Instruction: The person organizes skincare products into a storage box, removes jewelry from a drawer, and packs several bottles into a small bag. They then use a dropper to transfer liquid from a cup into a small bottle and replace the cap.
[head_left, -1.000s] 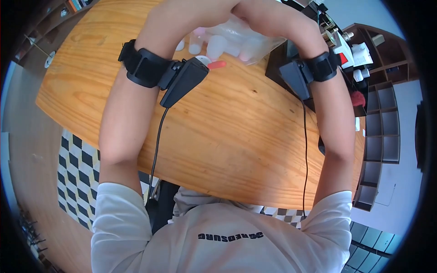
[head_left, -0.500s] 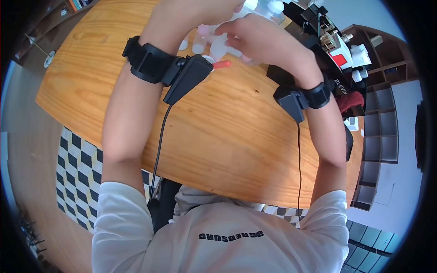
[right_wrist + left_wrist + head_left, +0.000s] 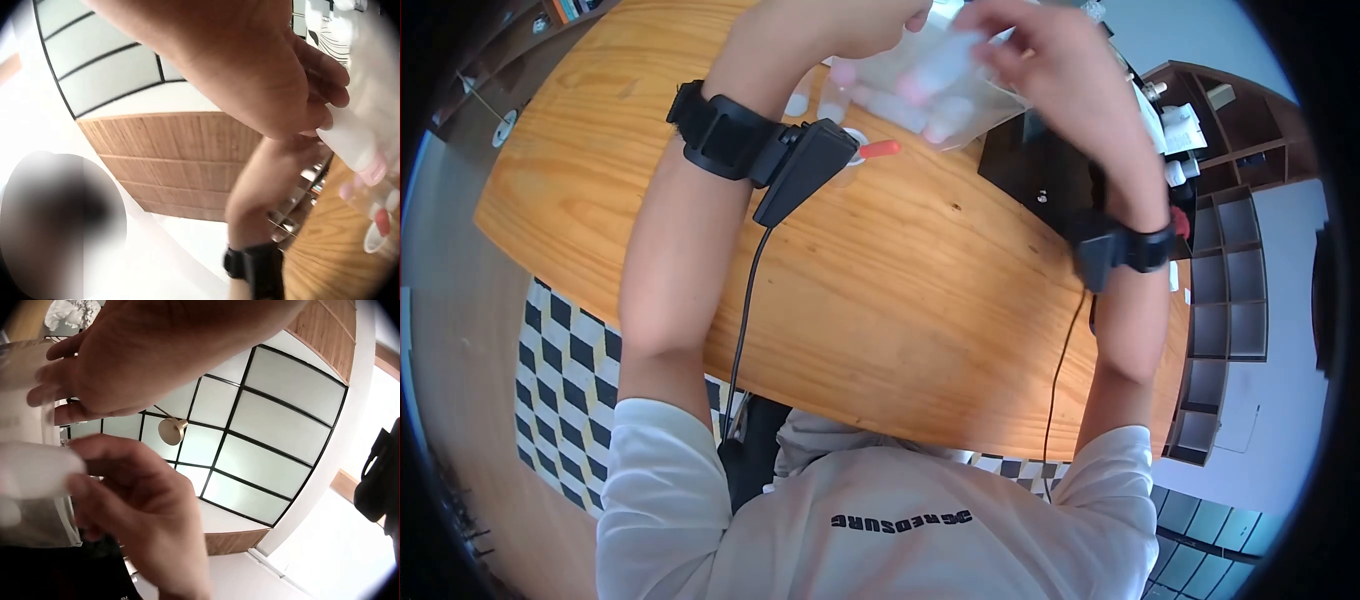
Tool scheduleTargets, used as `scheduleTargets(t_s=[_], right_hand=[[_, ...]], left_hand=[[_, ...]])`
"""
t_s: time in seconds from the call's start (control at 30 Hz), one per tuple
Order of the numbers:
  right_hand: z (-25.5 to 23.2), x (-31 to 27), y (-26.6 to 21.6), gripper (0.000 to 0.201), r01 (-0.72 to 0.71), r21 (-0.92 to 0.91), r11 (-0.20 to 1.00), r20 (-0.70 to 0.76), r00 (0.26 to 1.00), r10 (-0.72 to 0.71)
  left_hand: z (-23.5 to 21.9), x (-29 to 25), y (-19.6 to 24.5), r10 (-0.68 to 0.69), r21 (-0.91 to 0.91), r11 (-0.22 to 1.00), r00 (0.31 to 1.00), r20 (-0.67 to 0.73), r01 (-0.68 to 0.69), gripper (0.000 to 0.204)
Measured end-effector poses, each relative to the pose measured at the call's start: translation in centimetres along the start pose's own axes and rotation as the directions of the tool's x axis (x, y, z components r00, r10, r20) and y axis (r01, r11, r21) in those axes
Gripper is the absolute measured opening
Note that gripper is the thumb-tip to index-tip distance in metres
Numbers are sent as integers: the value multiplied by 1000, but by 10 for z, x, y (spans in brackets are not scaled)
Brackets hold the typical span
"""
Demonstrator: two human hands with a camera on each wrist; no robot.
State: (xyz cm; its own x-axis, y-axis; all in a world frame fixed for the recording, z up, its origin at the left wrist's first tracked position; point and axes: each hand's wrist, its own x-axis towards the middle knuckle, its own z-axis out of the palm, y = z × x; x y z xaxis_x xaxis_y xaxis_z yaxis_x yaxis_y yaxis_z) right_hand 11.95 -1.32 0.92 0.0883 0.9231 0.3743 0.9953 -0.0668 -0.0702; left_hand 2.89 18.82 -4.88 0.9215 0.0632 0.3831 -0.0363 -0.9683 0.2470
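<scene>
My right hand [image 3: 1070, 75] pinches a frosted bottle [image 3: 945, 62] with a pink cap; it is tilted over a clear plastic bag [image 3: 992, 108]. In the left wrist view the right hand [image 3: 147, 512] has its thumb and fingers round the bottle's white end [image 3: 44, 470]. My left hand [image 3: 865, 28] is at the bag's far left, and the left wrist view shows its fingers [image 3: 56, 378] curled over the bag's edge. Frosted bottles [image 3: 890, 108] lie at the bag, whether inside or behind I cannot tell. The pink cap [image 3: 372, 170] points downward in the right wrist view.
Small clear containers [image 3: 833, 102] stand left of the bag on the wooden table [image 3: 900, 300]. A red object [image 3: 880, 149] lies by a white ring [image 3: 857, 145], partly behind the left wrist camera. A black box [image 3: 1040, 170] sits right of the bag, with shelves [image 3: 1235, 270] beyond.
My right hand has moved in to the bottles, taken hold of one and lifted it up and right over the bag. My left hand has stayed nearly in place.
</scene>
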Motion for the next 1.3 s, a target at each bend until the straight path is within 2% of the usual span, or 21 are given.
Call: scheduleTargets(t_s=[0.1, 0.23, 0.27, 0.3, 0.37, 0.4, 0.47, 0.5, 0.6, 0.67, 0.7, 0.77, 0.8, 0.83, 0.9, 0.93, 0.97, 1.03, 1.17, 1.23, 1.3], right_hand=[[-32, 11, -11, 13, -398, 245, 884, 27, 914, 404], [-11, 16, 12, 15, -244, 106, 964, -79, 964, 252], [-4, 18, 19, 15, -104, 19, 994, -139, 985, 106], [-3, 20, 18, 15, -102, 19, 995, -140, 985, 104], [2, 25, 11, 14, -251, 109, 962, -123, 957, 264], [3, 25, 6, 14, -250, 111, 962, -122, 957, 263], [2, 20, -3, 14, -253, 344, 905, -164, 932, 323], [3, 19, -2, 14, -255, 344, 904, -162, 932, 325], [8, 13, 12, 13, -360, 391, 847, -126, 891, 437], [20, 11, 35, 18, -302, 205, 931, 87, 953, 290], [25, 13, 41, 18, -305, 206, 930, 88, 952, 293], [36, 20, 58, 23, -16, -38, 999, 270, 963, 26], [44, 30, 70, 26, -23, 14, 1000, 390, 921, 16], [46, 38, 72, 26, -29, 17, 999, 389, 921, 20], [47, 56, 68, 25, 11, 113, 994, 590, 804, -76], [44, 62, 47, 26, -146, 40, 988, 707, 703, 76], [53, 64, 54, 26, -151, 42, 988, 705, 705, 78], [75, 70, 72, 29, -236, 381, 894, 791, 584, -183], [85, 70, 70, 33, -137, 336, 932, 790, 580, -199], [85, 67, 56, 35, -175, 146, 974, 807, 590, -15], [87, 66, 55, 35, -164, 180, 970, 781, 623, -40]], left_hand=[[0, 1, 7, -1, -13, 1000, 1000, 21, 2, 28], [-18, -7, 23, 62, -58, 996, 998, 3, -62, 21], [-25, -7, 33, 10, -58, 998, 998, 61, -6, 20], [-29, -6, 39, -44, -54, 997, 992, 119, 51, 22], [-15, 3, 34, -88, -24, 996, 995, 51, 89, 26], [-12, 5, 34, -126, 2, 992, 992, -16, 126, 31], [-11, 4, 30, -150, -98, 984, 988, -28, 146, 34], [-12, 2, 29, -174, -198, 967, 984, -39, 163, 37], [-13, -3, 27, -135, -171, 978, 986, -97, 117, 36], [-6, 6, 22, -173, -110, 981, 976, -130, 159, 35], [-3, 10, 21, -203, -47, 979, 965, -166, 198, 34], [-7, 8, 28, -254, -74, 967, 950, -180, 244, 33], [-10, 6, 32, -307, -99, 951, 931, -196, 293, 32], [-11, 5, 34, -305, -98, 952, 933, -190, 291, 32], [-13, 4, 37, -324, -9, 945, 934, -151, 326, 33], [-12, 5, 34, -321, -6, 946, 935, -148, 324, 33], [-10, 7, 31, -352, 17, 933, 924, -151, 359, 32], [-9, 7, 26, -380, 41, 920, 913, -150, 390, 31], [-20, 5, 31, -282, -39, 959, 953, -111, 280, 31], [-23, 3, 36, -273, -48, 962, 957, -101, 270, 31], [-25, 2, 38, -252, -50, 967, 966, -60, 250, 32]])
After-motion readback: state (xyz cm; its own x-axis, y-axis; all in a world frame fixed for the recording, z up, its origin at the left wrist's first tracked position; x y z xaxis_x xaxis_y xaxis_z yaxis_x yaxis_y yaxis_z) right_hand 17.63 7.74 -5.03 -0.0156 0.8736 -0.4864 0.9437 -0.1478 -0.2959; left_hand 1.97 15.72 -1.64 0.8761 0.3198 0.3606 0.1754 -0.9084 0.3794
